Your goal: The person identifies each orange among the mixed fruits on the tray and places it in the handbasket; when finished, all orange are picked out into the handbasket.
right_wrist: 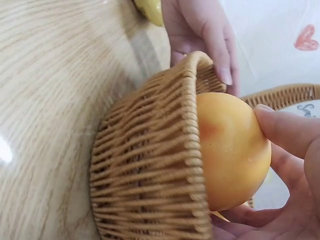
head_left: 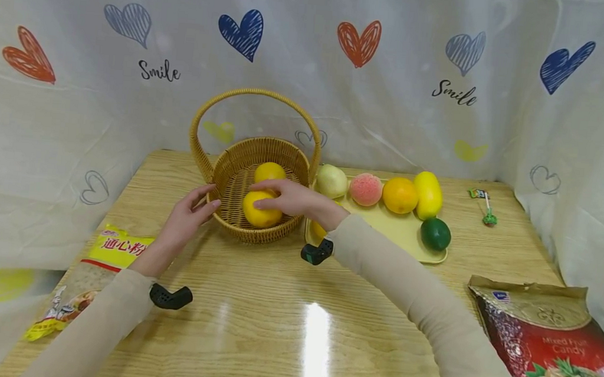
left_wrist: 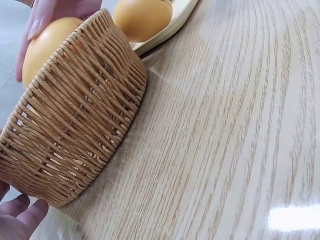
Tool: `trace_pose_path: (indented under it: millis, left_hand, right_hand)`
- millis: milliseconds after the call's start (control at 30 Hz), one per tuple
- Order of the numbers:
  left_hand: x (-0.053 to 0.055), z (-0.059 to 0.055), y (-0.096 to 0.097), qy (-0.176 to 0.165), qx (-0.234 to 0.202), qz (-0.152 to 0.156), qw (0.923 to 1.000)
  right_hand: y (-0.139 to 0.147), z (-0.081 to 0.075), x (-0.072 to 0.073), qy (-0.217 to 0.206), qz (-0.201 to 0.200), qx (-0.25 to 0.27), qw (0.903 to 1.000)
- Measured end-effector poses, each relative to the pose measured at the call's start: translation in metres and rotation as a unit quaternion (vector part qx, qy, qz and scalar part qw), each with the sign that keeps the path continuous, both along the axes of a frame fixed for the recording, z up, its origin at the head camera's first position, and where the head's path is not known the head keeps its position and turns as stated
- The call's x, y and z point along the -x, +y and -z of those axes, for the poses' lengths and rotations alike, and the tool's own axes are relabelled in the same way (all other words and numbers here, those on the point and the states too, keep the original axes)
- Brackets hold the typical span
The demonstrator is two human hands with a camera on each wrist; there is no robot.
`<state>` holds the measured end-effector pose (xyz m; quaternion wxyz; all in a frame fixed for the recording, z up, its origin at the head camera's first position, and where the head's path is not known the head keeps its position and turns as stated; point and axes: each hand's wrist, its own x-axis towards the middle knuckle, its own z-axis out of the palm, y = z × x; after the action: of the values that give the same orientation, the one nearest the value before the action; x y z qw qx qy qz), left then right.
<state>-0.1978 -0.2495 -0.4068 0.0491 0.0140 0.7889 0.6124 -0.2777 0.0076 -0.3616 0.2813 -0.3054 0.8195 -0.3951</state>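
Note:
My right hand reaches into a wicker basket with a tall arched handle. Its thumb and fingers hold a smooth yellow-orange round fruit just inside the near rim. A similar fruit sits behind it in the basket. My left hand holds the basket's left rim, and the left wrist view shows its fingertips against the woven side. To the right, a pale yellow tray carries a pale green fruit, a pink peach, an orange and more fruit.
A long yellow fruit and a dark green one lie at the tray's right end. A wrapped lollipop lies farther right. Food bags flank the table: pasta at left, red candy at right. A heart-printed curtain hangs behind.

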Motion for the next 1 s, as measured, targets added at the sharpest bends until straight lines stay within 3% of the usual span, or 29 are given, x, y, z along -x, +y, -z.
trace_pose_path:
  millis: [133,633,1000]
  left_hand:
    - [0.006,0.014,-0.007,0.011,0.013,-0.002,0.9999]
    - [0.007,0.016,-0.008,0.013,0.009,-0.001,0.9999]
    - [0.01,0.019,-0.009,0.016,0.014,0.003,0.9998]
  right_hand:
    - [-0.007,0.003,-0.001,-0.021,-0.001,-0.001,0.9998]
    - [-0.03,0.011,0.012,-0.057,0.024,-0.006,0.998]
    - [-0.048,0.016,0.023,0.0,0.085,0.008,0.9964]
